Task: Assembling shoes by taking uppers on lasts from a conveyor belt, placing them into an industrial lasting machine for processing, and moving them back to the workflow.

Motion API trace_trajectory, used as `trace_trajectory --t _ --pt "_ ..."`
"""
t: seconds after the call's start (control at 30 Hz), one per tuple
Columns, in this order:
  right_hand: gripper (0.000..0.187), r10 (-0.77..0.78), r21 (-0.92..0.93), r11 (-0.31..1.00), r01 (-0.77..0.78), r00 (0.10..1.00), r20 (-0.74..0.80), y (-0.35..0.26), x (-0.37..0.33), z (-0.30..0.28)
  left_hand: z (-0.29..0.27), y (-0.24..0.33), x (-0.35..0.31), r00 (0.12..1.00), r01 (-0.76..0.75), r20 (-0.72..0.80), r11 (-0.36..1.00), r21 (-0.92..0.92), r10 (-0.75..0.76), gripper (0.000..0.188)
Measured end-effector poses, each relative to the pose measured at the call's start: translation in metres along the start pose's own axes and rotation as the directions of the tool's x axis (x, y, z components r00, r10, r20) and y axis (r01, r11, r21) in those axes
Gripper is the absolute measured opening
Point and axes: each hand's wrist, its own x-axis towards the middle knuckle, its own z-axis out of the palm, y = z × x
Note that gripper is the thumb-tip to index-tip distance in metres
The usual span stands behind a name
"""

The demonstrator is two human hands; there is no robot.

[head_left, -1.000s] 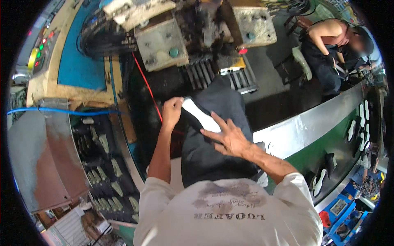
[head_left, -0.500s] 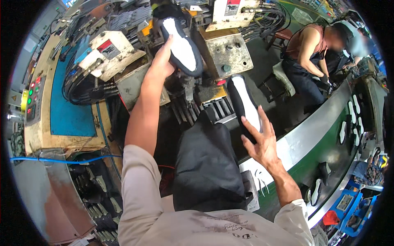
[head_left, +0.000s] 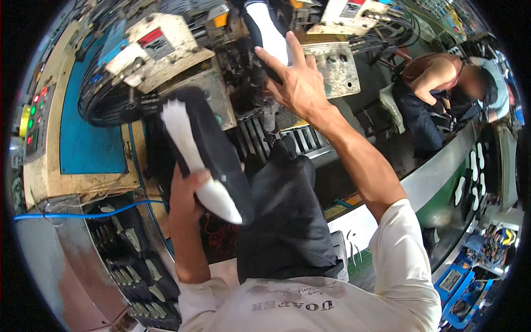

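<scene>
The left hand (head_left: 185,193) is clasped around a black shoe with a white sole (head_left: 202,155). A second shoe (head_left: 268,36) at twelve o'clock is pressed onto the machine (head_left: 332,66) by the spread right hand (head_left: 296,83); it appears seated, the other not yet.

A shoe factory, apparently: heavy press machine (head_left: 182,61), conveyor belt (head_left: 442,177) with soles (head_left: 474,166), racked insoles (head_left: 124,243).

A blue panel (head_left: 91,138) is showing on the machine at left, with coloured indicator lights (head_left: 34,105) glowing beside it and a blue cable (head_left: 72,214) running below. Far right of the panel, another person (head_left: 442,94) is bending over a green conveyor (head_left: 442,182).
</scene>
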Motion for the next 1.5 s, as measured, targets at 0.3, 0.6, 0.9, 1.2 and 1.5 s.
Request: trace_trajectory --t 0.3,0.6,0.9,1.2,1.5 --pt "0.064 -0.042 -0.088 0.996 0.034 0.995 -0.092 -0.017 0.003 0.034 -0.062 -0.07 -0.105 1.0 0.019 -0.005 0.994 -0.108 -0.02 0.093" --pt "0.049 -0.22 -0.106 0.975 0.198 0.935 -0.279 -0.003 0.039 0.052 -0.049 -0.126 -0.085 0.974 0.197 0.166 0.935 -0.293 -0.153 0.103" --pt "0.044 -0.222 -0.165 0.972 0.17 0.896 -0.383 0.021 0.146 0.092 -0.014 -0.159 -0.031 0.924 0.382 0.036 0.908 -0.171 -0.381 0.075" --pt "0.042 -0.268 -0.127 0.963 0.236 0.846 -0.46 0.014 0.168 0.065 -0.02 -0.186 0.021 0.887 0.459 0.032 0.875 -0.156 -0.46 0.069" --pt "0.038 -0.21 -0.173 0.973 0.155 0.905 -0.369 0.007 0.176 0.055 -0.008 -0.149 0.007 0.924 0.373 -0.037 0.917 -0.142 -0.381 0.06"
